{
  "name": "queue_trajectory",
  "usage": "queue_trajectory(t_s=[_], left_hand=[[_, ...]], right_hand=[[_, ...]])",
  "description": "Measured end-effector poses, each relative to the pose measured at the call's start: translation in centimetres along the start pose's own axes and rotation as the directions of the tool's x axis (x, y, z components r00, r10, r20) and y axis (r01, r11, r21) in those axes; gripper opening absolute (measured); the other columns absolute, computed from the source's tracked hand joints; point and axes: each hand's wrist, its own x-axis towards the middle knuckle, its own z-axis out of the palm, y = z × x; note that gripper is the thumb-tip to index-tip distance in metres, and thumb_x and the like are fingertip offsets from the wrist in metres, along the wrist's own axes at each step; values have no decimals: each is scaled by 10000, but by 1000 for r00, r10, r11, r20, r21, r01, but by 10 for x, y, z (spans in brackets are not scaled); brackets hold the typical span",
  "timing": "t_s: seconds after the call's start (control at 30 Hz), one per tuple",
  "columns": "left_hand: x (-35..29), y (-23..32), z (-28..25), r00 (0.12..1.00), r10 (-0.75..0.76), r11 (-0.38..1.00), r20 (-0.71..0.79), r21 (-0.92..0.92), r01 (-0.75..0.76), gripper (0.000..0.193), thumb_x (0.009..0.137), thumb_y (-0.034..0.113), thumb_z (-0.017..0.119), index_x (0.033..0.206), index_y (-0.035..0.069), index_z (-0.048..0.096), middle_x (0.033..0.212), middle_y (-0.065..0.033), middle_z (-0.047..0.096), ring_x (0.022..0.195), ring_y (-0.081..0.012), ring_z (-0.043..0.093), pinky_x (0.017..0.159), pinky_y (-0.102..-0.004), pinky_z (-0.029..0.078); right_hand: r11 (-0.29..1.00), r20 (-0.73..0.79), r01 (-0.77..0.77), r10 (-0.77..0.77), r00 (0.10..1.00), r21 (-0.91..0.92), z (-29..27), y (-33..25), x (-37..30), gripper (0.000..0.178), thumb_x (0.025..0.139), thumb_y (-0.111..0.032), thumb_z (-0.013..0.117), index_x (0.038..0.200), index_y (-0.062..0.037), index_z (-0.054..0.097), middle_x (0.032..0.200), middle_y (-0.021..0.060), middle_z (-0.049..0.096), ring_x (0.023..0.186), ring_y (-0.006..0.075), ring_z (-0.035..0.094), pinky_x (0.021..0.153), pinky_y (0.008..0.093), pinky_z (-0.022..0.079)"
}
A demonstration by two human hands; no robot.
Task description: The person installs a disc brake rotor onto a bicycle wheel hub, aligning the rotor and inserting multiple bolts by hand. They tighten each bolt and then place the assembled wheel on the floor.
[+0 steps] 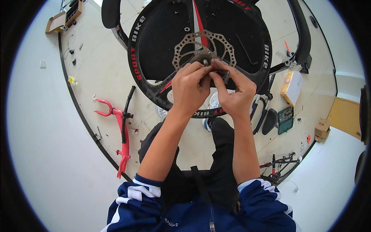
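Observation:
A black bicycle wheel (136,63) with red and white lettering lies flat before me. A perforated brake disc (180,45) is bolted round its hub, and the threaded axle end (205,62) points up. Just on the near side of that axle, my left hand (190,87) and my right hand (237,91) meet with their fingertips pinched together. A small dark part (225,75) shows by the right fingers; its kind is unclear. Whatever sits between the left fingertips is hidden. A hex key (246,49) and a small washer or nut (187,29) rest within the wheel's rim.
Dark armrests (301,31) flank the wheel. On the floor at left lies a pink bike frame (123,135) beside a black bar (126,116). To the right are a white-and-yellow box (291,88), a bicycle saddle (270,121) and a green tool case (285,125).

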Motion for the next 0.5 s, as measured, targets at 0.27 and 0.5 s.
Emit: queue_trajectory(t_s=[0.27, 0.5], left_hand=[[-3, 4, 0, 997, -71, 994, 8, -77, 71, 208, 719, -61, 717, 906, 22, 754, 750, -69, 623, 692, -268, 618, 615, -355, 493], [-1, 4, -2, 994, -79, 996, 79, -40, 82, 223, 719, -59, 716, 922, 23, 761, 761, -80, 628, 698, -283, 620, 625, -361, 500]], right_hand=[[974, -2, -211, 212, 977, 78, -8, 3, -6, 161, 787, 32, 802, 945, 22, 772, 854, 89, 769, 772, 130, 732, 722, 255, 578], [996, 65, -27, 21, 998, 85, -5, -1, 1, 185, 819, 60, 755, 1001, 27, 762, 954, 96, 777, 881, 142, 733, 794, 260, 575]])
